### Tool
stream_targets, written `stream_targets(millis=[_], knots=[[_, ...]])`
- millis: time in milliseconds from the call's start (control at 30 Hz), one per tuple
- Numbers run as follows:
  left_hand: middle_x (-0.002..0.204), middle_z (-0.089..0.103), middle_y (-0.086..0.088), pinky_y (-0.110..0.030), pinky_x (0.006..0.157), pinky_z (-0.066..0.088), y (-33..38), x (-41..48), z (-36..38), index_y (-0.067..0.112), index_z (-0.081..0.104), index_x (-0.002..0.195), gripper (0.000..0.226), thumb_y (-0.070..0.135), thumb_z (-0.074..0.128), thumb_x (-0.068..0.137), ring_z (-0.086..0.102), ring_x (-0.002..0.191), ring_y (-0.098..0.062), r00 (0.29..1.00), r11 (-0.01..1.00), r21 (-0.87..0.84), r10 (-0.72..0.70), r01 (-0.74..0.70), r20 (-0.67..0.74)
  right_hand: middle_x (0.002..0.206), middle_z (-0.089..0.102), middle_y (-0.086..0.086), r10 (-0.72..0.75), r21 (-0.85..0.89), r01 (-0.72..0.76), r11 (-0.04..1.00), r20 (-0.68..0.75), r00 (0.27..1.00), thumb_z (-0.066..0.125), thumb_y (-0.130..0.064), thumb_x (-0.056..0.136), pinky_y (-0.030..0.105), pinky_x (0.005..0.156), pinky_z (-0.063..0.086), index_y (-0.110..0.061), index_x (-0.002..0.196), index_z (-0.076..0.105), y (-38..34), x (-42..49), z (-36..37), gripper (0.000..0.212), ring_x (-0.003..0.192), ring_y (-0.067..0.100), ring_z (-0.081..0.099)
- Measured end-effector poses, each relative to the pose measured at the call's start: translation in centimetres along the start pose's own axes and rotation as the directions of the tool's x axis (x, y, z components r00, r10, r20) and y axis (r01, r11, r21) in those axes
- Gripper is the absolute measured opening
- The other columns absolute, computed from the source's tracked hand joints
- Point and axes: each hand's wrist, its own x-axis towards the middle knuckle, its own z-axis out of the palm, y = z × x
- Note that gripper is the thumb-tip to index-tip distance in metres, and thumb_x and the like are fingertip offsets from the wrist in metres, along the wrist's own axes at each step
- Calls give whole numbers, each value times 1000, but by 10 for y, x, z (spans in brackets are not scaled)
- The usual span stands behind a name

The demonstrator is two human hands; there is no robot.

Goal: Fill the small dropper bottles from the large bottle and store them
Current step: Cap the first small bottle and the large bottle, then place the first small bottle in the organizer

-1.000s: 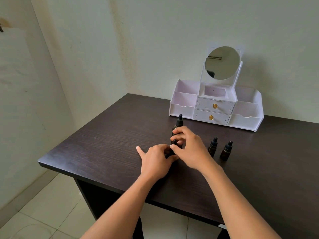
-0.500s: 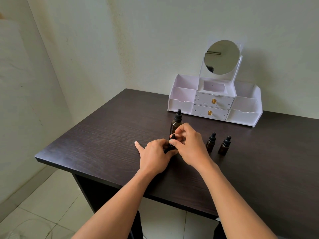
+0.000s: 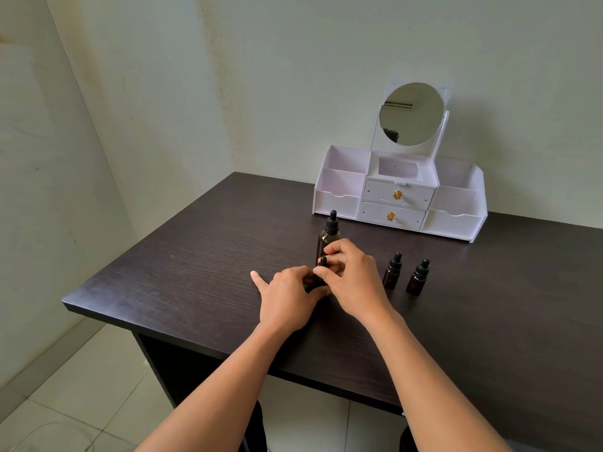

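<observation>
On the dark wood-grain tabletop [image 3: 195,272] stands the tall amber glass dropper bottle [image 3: 328,234], likely weighty and breakable; just before it the left hand [image 3: 287,300] wraps a small dark dropper bottle [image 3: 321,272], light, slick glass best held by the body; the right hand [image 3: 354,275] pinches its black cap.

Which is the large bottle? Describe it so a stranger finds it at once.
Start at the white organizer with the round mirror at the back of the dark table. Just in front of its left end stands the large bottle, directly behind the person's hands. It is clearly taller and wider than the two small dropper bottles to its right, though all have black dropper caps.
</observation>
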Motion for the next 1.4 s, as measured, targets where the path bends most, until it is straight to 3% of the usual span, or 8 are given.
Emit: stream_targets(millis=[233, 533, 667, 767, 1000, 1100, 1233, 1400], knots=[[99, 73, 16, -65, 116, -6, 1, 0, 0, 34, 69, 103, 30, 58, 68, 85, 64, 104, -8, 1000, 999, -32, -18, 17, -8, 99, 70, -3, -4, -45, 3, 999, -39, 999, 74, -18, 88, 21, 84, 53, -19, 110, 69, -3, -1, -4, 23, 87, 7, 65], [122, 64, 14, -67, 115, 4, 17, 15, -5, 32, 48, 134, 80, 74, 71, 69, 58, 121, -14, 986, 970, -182, -166, 158, -30, 90, 69, -7, -37, -45, 29, 999, -207, 978, 73, -22, 88, 11, 73, 47, -17, 102, 72, -10, 21, -71, 14, 77, -6, 60], [130, 62, 12, -68, 115, 1, 30, 31, -4, 30, 40, 144, 95, 76, 72, 67, 51, 131, -17, 976, 958, -187, -219, 218, 13, 94, 71, -1, -60, -107, 33, 994, -256, 965, 72, -21, 88, 22, 76, 52, -15, 103, 73, -15, 46, -117, 15, 81, 11, 66], [123, 65, 15, -66, 114, -8, 35, 34, 5, 31, 48, 138, 89, 77, 72, 65, 54, 127, -15, 974, 953, -203, -226, 226, 20, 97, 70, 0, -67, -147, 24, 989, -299, 952, 72, -19, 89, 21, 77, 48, -13, 105, 73, -13, 68, -153, 17, 86, 15, 64], [79, 56, 23, -66, 114, -11, 38, 33, 20, 34, 59, 98, 39, 64, 72, 77, 61, 109, -14, 972, 969, -135, -220, 209, -77, 95, 69, 5, -65, -211, -12, 978, -356, 932, 71, -11, 87, 28, 83, 53, -10, 105, 74, 5, 121, -206, 18, 85, 17, 64], [78, 54, 26, -65, 115, -11, 39, 35, 24, 32, 64, 101, 42, 65, 72, 77, 61, 106, -13, 970, 970, -127, -219, 206, -104, 97, 71, 9, -71, -214, -11, 977, -368, 927, 70, -10, 87, 34, 90, 57, -9, 105, 74, 16, 147, -218, 18, 87, 21, 68], [89, 56, 24, -65, 115, -11, 38, 36, 28, 33, 64, 106, 47, 68, 71, 76, 60, 111, -14, 968, 972, -103, -222, 210, -116, 100, 72, 10, -95, -228, 3, 974, -393, 915, 68, -10, 88, 23, 81, 48, -9, 106, 74, 28, 176, -224, 19, 85, 15, 62], [97, 58, 20, -64, 116, -10, 36, 36, 31, 39, 60, 103, 44, 71, 69, 74, 59, 113, -17, 966, 973, -86, -222, 212, -133, 107, 72, 11, -121, -264, 31, 964, -333, 935, 66, -5, 89, 20, 81, 45, -6, 106, 74, 48, 202, -217, 20, 88, 15, 61]])
